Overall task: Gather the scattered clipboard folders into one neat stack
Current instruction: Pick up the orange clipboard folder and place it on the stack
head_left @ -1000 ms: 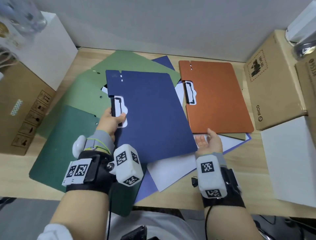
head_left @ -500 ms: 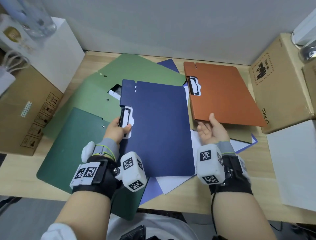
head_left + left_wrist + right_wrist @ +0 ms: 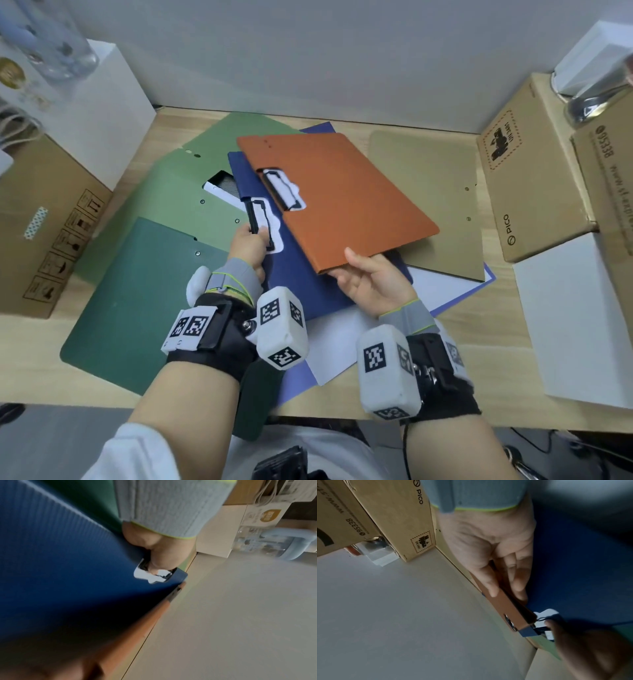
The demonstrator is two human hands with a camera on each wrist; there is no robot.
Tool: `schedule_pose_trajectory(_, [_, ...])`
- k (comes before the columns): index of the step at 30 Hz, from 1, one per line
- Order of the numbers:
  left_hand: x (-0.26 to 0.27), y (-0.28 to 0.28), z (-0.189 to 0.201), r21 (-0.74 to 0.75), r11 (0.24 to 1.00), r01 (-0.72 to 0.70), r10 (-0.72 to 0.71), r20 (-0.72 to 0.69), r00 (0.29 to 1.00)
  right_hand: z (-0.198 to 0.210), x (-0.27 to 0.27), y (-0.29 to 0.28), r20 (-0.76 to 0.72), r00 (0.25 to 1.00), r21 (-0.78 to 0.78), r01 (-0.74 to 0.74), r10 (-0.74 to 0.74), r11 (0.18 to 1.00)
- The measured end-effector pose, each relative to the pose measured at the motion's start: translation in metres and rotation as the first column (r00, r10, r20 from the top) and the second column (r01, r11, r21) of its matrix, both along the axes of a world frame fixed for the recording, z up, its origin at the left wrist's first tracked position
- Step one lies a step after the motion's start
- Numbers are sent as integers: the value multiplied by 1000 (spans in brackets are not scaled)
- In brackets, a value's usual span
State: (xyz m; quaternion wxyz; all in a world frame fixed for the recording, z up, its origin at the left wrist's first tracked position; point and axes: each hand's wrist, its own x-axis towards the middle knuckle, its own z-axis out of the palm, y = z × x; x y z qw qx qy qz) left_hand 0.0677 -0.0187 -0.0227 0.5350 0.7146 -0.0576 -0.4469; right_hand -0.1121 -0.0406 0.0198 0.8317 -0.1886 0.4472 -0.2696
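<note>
An orange clipboard folder (image 3: 342,195) hangs tilted above a navy folder (image 3: 298,284), overlapping its right part. My right hand (image 3: 370,277) pinches the orange folder's near corner, thumb on top and fingers beneath (image 3: 517,580). My left hand (image 3: 248,245) grips the navy folder at its black clip (image 3: 255,219), thumb pressed on the clip's white cut-out (image 3: 154,566). A light green folder (image 3: 164,198), a dark green folder (image 3: 137,298) and an olive folder (image 3: 428,192) lie spread flat on the wooden desk (image 3: 486,322).
Loose white sheets (image 3: 342,346) and a lilac folder (image 3: 294,383) lie under the navy one. Cardboard boxes (image 3: 527,192) and a white box (image 3: 575,318) line the right side. A brown carton (image 3: 44,233) and a white box (image 3: 99,113) stand at the left. The wall is close behind.
My right hand took hold of the orange folder and carried it left, up over the navy folder, uncovering the olive folder. The left hand still grips the navy folder's clip.
</note>
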Motion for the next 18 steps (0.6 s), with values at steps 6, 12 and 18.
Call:
schedule_pose_trajectory(6, [0, -3, -8, -9, 998, -68, 65, -213, 975, -14, -14, 17, -164, 948, 74, -265, 273, 962])
schedule_pose_trajectory(12, [-9, 1, -8, -22, 1000, -7, 3, -175, 985, -21, -21, 21, -339, 819, 81, -465, 463, 882])
schedule_pose_trajectory(18, [-14, 2, 6, -82, 996, 34, -42, -103, 994, -23, -39, 9, -549, 738, 93, -414, 393, 906])
